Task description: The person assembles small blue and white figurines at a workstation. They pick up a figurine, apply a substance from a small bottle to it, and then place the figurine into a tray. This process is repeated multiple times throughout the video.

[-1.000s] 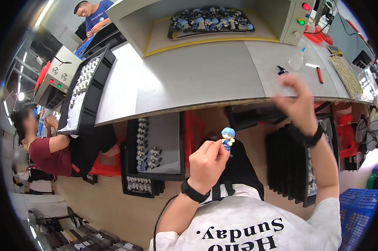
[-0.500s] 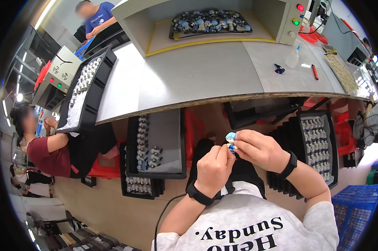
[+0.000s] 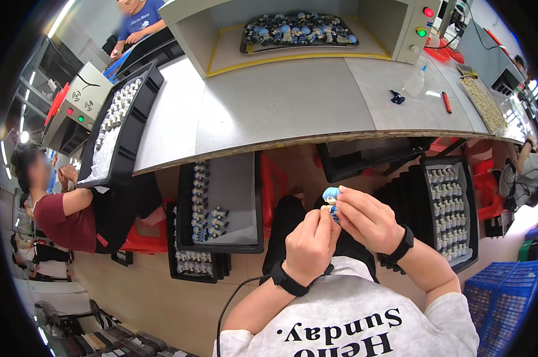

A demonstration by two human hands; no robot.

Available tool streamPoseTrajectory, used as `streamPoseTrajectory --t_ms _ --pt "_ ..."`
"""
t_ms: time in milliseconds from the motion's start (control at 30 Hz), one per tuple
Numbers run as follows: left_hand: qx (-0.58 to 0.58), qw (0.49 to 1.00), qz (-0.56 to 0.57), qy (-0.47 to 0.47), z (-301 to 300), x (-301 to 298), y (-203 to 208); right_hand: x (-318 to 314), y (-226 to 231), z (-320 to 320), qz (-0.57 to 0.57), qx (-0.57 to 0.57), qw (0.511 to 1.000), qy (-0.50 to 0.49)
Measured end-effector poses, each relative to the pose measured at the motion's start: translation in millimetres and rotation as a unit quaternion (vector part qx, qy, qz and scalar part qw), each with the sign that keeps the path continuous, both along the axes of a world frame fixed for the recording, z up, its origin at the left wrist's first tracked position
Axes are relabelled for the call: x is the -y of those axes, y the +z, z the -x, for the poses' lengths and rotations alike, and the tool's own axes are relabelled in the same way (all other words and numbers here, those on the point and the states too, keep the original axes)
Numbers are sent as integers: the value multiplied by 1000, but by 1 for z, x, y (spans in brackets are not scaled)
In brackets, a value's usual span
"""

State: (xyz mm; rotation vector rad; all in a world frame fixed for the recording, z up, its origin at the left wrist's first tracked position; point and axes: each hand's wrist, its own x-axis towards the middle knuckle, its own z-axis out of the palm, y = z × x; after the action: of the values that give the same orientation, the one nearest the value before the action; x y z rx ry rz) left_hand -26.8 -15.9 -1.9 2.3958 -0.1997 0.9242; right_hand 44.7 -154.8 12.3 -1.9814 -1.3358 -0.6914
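A small figurine (image 3: 331, 196) with light blue hair and a blue lower body is pinched between my hands, over my lap. My left hand (image 3: 309, 247) grips its lower body from below, fingers closed. At its upper right side, my right hand (image 3: 369, 219) has its fingertips closed on the head and upper body. My fingers cover part of the figurine. Left of my knees, a black tray (image 3: 240, 205) holds rows of similar figurines (image 3: 200, 205). Another black tray (image 3: 472, 220) to the right carries several rows of white and blue figure parts (image 3: 449, 211).
Ahead is a grey worktable (image 3: 281, 98) with an open box-like machine (image 3: 412, 35) holding a tray of figurines (image 3: 299, 30). A squeeze bottle (image 3: 415, 83), a dark piece (image 3: 396, 97) and a red tool (image 3: 447, 102) lie right. A seated co-worker (image 3: 66, 214) is at left, near blue crates (image 3: 504, 303) opposite.
The figurine's head has turned more upright and shows more from between my fingers. My hands have shifted slightly. The co-worker at the far left back has moved their arms.
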Motion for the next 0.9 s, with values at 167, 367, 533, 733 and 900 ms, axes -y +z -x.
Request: streamPoseTrajectory --t_ms 167,367,533,733,900 --pt "-7 999 25 -24 0 -1 1 0 1 3 -1 -8 1000 -10" --pt "-23 993 105 -51 1 -2 6 1 5 5 -4 -11 1000 -9" --pt "-82 965 238 -73 2 -5 5 2 5 4 -12 -18 1000 -2" --pt "-136 922 351 -89 2 -5 16 3 6 4 -17 -21 1000 3" --pt "-131 929 329 -106 2 -8 15 4 4 4 -16 -26 999 14"
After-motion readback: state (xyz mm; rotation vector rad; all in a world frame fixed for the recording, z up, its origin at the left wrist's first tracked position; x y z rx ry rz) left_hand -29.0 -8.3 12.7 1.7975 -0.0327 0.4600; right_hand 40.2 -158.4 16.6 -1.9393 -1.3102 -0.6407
